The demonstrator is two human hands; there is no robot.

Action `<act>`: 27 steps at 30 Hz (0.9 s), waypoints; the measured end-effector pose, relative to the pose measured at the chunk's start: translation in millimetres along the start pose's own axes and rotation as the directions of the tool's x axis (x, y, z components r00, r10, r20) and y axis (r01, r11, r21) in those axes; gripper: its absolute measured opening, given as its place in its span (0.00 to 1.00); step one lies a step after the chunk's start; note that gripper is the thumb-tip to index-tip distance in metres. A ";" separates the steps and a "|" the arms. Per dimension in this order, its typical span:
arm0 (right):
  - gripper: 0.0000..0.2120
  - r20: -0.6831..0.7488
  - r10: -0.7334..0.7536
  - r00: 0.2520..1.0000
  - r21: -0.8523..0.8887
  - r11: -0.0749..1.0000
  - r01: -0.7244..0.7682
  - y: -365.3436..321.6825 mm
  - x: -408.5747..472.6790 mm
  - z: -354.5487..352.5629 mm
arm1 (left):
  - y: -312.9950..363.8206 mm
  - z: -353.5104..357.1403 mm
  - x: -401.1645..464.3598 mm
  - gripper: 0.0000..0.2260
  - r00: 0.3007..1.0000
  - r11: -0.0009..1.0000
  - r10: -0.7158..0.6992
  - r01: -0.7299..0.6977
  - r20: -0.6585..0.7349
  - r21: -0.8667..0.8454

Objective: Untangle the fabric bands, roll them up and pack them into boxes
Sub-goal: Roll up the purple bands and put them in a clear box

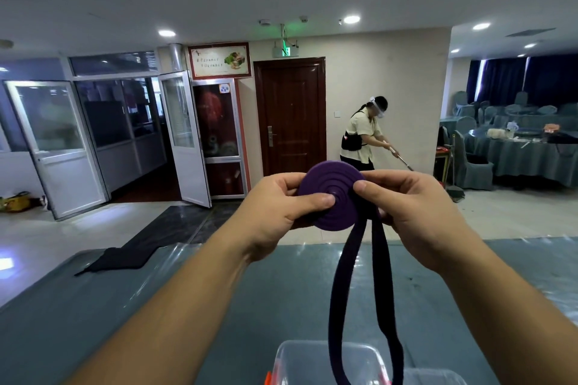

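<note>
A purple fabric band is wound into a flat spiral roll [330, 187], held up at chest height above the table. My left hand [278, 212] grips the roll from the left, thumb pressed near its centre. My right hand [416, 212] pinches the roll's right edge where the loose band leaves it. The unrolled part of the band [339, 291] hangs down in a long loop in front of a clear plastic box [300, 362] at the bottom edge of the view.
A table with a teal cloth under clear plastic [156, 306] lies below my arms. A black cloth [122, 258] lies at its far left. Beyond, a person [362, 134] mops the floor near a brown door [291, 116]. Covered tables and chairs [513, 150] stand at the right.
</note>
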State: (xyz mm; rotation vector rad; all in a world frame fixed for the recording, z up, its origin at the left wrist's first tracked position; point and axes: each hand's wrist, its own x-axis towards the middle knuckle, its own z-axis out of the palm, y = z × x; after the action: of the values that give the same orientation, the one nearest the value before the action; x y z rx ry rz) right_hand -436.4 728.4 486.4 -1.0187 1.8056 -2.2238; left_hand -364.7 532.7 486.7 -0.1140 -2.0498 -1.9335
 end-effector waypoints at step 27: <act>0.09 0.066 0.007 0.998 -0.112 0.994 0.001 -6.5 -3.6 -10.6 | -3.4 9.2 -1.9 0.16 1.000 0.998 -0.002 0.002 -0.003 -0.066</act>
State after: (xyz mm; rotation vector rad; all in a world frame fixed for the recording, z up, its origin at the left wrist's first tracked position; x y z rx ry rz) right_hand -437.4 740.8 489.9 -1.0953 1.9202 -2.0811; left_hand -365.5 541.7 482.6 -0.1242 -1.9855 -2.0019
